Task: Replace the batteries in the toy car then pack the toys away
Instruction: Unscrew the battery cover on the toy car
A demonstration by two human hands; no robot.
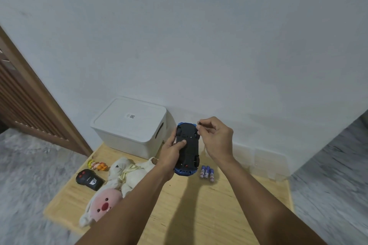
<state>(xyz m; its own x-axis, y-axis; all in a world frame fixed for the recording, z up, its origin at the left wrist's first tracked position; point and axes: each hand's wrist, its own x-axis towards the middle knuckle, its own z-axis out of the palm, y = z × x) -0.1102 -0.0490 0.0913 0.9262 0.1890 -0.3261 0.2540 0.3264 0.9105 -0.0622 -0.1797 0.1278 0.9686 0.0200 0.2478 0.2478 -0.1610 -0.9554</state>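
A blue toy car is held above the table with its black underside facing me. My left hand grips it from the left, thumb pressed on the underside. My right hand hovers at the car's far right corner, thumb and forefinger pinched together by a wheel. Something small and dark may sit between those fingertips, but I cannot make it out. Three purple batteries lie on the wooden table just right of the car. A white lidded storage box stands at the back left against the wall.
A black remote control, a small orange figurine, a white plush toy and a pink plush toy lie on the table's left side. Clear plastic containers sit at the back right. Grey carpet surrounds the low table.
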